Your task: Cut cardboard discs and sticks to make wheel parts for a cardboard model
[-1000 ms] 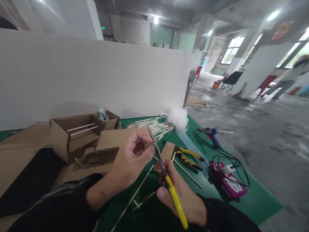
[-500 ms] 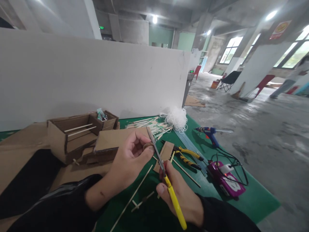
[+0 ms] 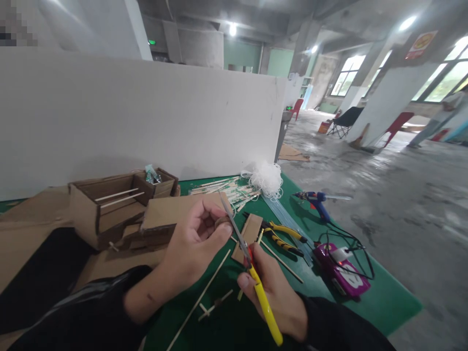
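My left hand [image 3: 199,239] pinches a small round brown piece [image 3: 223,222], which looks like cardboard and is partly covered by the fingers. In my right hand [image 3: 270,287] is a pair of scissors [image 3: 263,307] with yellow handles, its blades pointing up and away from me. The blades lie against the edge of the brown piece near my left thumb. Below the hands, a long thin wooden stick [image 3: 203,295] and short crossed sticks [image 3: 209,311] rest on the green tabletop [image 3: 397,304].
Left stand an open cardboard box [image 3: 86,214] and a cardboard block [image 3: 164,212]. Behind are loose sticks [image 3: 215,186] and white cord [image 3: 268,180]. To the right lie pliers [image 3: 283,236], clear glue sticks [image 3: 288,224], a glue gun [image 3: 317,202] and a purple power strip [image 3: 341,273].
Both hands hold nearly the same pose, with the scissors still at the brown piece. The whole view has shifted very slightly.
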### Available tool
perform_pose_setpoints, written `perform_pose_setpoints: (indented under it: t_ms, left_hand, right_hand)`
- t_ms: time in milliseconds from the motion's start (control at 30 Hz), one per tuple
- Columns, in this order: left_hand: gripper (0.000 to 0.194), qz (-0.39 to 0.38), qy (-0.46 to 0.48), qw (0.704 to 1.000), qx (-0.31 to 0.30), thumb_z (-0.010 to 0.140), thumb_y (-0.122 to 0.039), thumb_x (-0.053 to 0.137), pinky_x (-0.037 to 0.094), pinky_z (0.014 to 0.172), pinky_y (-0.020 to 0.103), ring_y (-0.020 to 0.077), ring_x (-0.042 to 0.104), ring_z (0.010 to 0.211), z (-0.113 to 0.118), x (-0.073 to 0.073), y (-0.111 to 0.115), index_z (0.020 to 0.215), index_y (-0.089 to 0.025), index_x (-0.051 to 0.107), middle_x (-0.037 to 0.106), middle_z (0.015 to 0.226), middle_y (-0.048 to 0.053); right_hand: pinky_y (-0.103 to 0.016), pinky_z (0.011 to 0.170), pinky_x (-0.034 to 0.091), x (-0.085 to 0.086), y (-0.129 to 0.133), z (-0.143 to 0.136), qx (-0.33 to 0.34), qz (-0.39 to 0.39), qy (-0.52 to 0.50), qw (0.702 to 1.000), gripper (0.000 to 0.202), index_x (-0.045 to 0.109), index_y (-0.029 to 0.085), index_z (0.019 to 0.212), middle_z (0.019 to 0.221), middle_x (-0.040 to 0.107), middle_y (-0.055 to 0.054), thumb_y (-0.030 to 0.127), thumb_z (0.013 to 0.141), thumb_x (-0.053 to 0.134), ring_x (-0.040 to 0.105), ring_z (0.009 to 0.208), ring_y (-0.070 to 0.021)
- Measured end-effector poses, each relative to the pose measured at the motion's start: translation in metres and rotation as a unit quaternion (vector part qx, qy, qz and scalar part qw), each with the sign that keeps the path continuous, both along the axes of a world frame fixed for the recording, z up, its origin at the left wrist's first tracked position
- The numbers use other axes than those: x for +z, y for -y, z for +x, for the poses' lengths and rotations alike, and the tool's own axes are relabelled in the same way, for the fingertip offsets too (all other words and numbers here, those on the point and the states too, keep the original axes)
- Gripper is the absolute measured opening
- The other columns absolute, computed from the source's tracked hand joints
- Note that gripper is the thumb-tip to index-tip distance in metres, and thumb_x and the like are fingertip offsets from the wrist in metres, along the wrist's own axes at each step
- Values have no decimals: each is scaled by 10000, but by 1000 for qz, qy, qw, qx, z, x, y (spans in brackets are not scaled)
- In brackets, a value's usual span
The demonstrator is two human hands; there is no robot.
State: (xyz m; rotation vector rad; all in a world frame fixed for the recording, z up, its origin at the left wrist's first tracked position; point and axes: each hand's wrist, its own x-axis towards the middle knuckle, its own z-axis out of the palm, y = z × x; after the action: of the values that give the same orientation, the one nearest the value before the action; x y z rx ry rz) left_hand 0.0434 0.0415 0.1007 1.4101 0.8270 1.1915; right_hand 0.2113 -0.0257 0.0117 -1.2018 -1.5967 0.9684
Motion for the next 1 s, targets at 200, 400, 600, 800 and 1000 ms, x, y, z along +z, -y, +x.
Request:
perform_pose_setpoints:
  t_ms: [200, 400, 600, 800, 1000]
  left_hand:
    - [174, 20, 10, 1000, -10, 795, -198, 707, 508, 657, 224, 112, 587, 688, 1, -3, -4, 860, -208, 546, 601, 786, -29]
    - [160, 30, 1, 999, -14, 808, -197, 697, 499, 622, 204, 104, 588, 657, 0, -2, -5, 853, -210, 544, 594, 746, -40]
    - [162, 30, -1, 999, -10, 793, -176, 712, 503, 615, 195, 101, 588, 646, -1, -1, -4, 841, -208, 560, 583, 730, -42]
    - [179, 26, 14, 999, -27, 788, -209, 753, 529, 618, 222, 126, 608, 658, 1, -1, -4, 868, -207, 593, 611, 749, -19]
    - [125, 27, 18, 998, -59, 876, -278, 711, 542, 630, 186, 104, 617, 686, -1, -5, -7, 911, -220, 605, 644, 842, -8]
  right_hand:
    - [-292, 659, 443, 5, 3, -3, 17, 31, 9, 999, 351, 504, 224, 988, 833, 472, -1, 571, 962, 458, 435, 708, -164]
    - [-398, 931, 486, 17, 4, -2, 57, 32, -5, 998, 402, 522, 230, 1225, 1020, 583, -86, 531, 978, 425, 561, 900, -257]
    - [-402, 909, 508, 9, 3, -2, 62, 32, -11, 997, 355, 514, 230, 1223, 1026, 607, -84, 484, 985, 448, 582, 898, -257]
    - [-354, 859, 511, 7, 1, -4, 48, 39, -7, 998, 274, 484, 218, 1170, 1026, 602, -68, 422, 987, 482, 573, 907, -225]
    - [-349, 847, 480, 5, 0, -3, -4, 27, 29, 999, 215, 462, 243, 1115, 916, 559, -17, 341, 945, 550, 541, 820, -200]
